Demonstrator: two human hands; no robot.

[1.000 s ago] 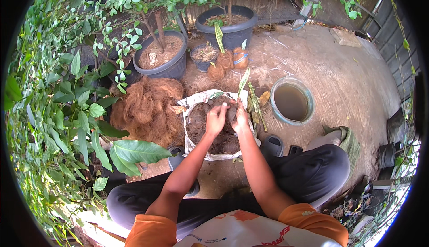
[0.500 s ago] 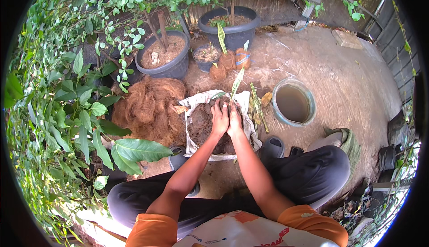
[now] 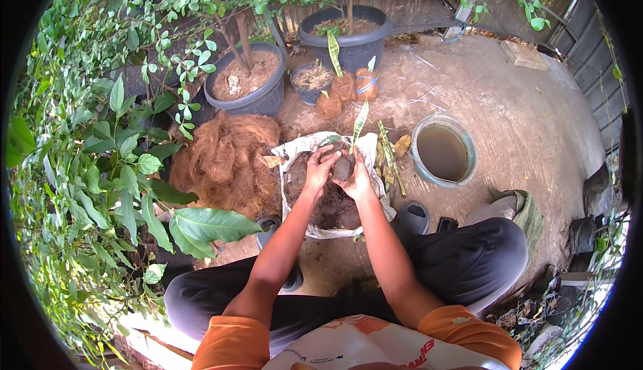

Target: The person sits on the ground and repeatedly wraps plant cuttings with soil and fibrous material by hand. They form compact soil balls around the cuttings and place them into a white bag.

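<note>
Over a white sack with its rim rolled down, I cup a dark soil ball between both hands. A variegated, upright leaf, like a snake plant's, rises from the top of the ball. My left hand curls against its left side, fingertips touching the ball. My right hand wraps its right side and underside, the thumb across the front. Dark, fibrous soil fills the sack below. The undersides of my fingers are hidden.
Left of the sack lies a heap of brown coconut fibre. A round tub of murky water stands right. Beyond are fibre-wrapped plantlets and black pots. Cut leaves lie beside the sack; a phone-like black object near my right leg.
My hands have parted slightly and turned, so the soil ball now shows between them. Before, both were pressed close together around the leaf's base. The leaf has shifted slightly right.
</note>
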